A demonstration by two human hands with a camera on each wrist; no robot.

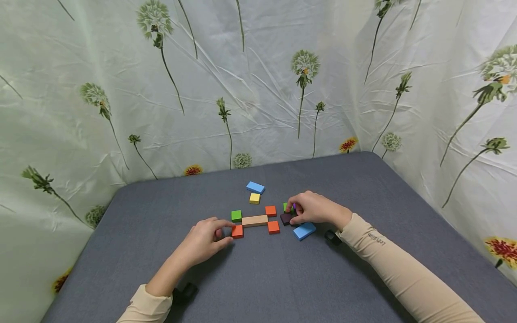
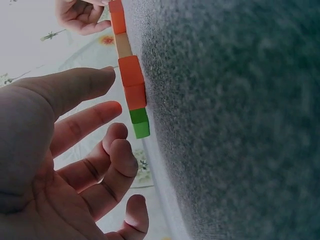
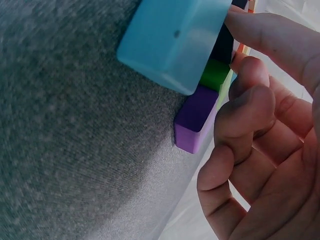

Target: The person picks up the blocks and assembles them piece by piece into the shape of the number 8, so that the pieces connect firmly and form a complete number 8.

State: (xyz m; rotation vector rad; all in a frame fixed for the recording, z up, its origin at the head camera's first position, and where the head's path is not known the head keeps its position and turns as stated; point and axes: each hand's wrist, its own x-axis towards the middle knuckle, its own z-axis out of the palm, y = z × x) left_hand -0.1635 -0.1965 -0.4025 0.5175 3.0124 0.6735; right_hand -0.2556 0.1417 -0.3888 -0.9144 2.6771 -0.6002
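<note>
In the head view my left hand [image 1: 206,240] is beside an orange block [image 1: 237,232], fingers relaxed and holding nothing. The left wrist view shows its thumb and index finger just short of the orange blocks [image 2: 132,82]. My right hand [image 1: 317,208] pinches a black block [image 1: 286,218] between thumb and index finger, low over the table. Behind it a green block [image 1: 285,207] is partly hidden by the fingers. In the right wrist view a purple block [image 3: 196,117] lies beside the green one [image 3: 216,73], and a blue block [image 3: 172,42] is nearest the camera.
Between the hands, a long wooden block [image 1: 254,220] has a green block [image 1: 236,216] and orange blocks [image 1: 270,211] at its corners. Farther back lie a yellow block [image 1: 255,198] and another blue block [image 1: 256,187]. A floral curtain [image 1: 262,80] borders the grey table [image 1: 282,282].
</note>
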